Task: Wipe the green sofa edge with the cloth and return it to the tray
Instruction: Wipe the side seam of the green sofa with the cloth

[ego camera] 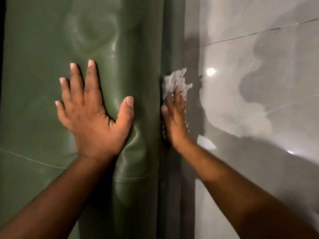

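The green leather sofa (51, 40) fills the left half of the view, and its rounded edge (170, 49) runs top to bottom near the middle. My left hand (91, 114) lies flat on the sofa's top surface, fingers spread, holding nothing. My right hand (174, 119) presses a pale, crumpled cloth (176, 79) against the side of the sofa edge. The cloth sticks out past my fingertips and is blurred. No tray is in view.
Glossy grey floor tiles (259, 49) lie to the right of the sofa, with a dark grout line (259, 32), light reflections and shadows on them. A stitched seam (134, 178) crosses the sofa edge lower down.
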